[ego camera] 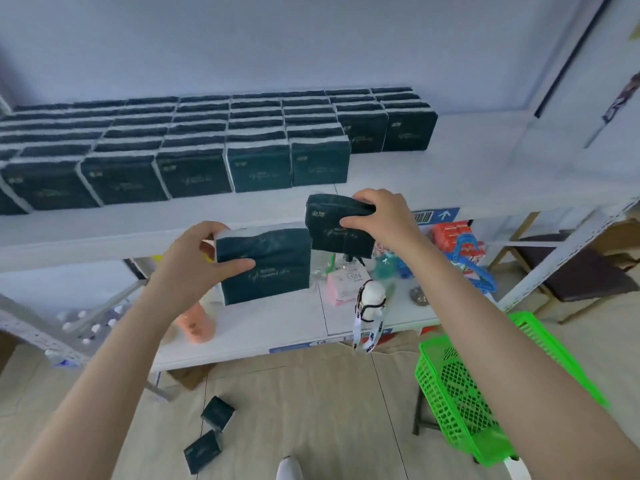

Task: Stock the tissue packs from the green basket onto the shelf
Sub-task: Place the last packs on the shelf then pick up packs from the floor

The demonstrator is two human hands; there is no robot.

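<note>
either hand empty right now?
No, the left hand grips the nearer tissue pack and the right hand grips a second pack.

The upper shelf (450,174), above and left of the green basket (460,393), carries upright dark tissue packs (194,140) in close rows, several deep. The lower shelf (277,327), just left of the basket, carries a pink N95 box (346,282), a white bottle (370,299) with lanyard, a peach container (195,323), red packs (453,233) and blue hangers (474,268). On the floor (311,393), well left of the basket, lie two loose packs (218,412), near each other.
</note>
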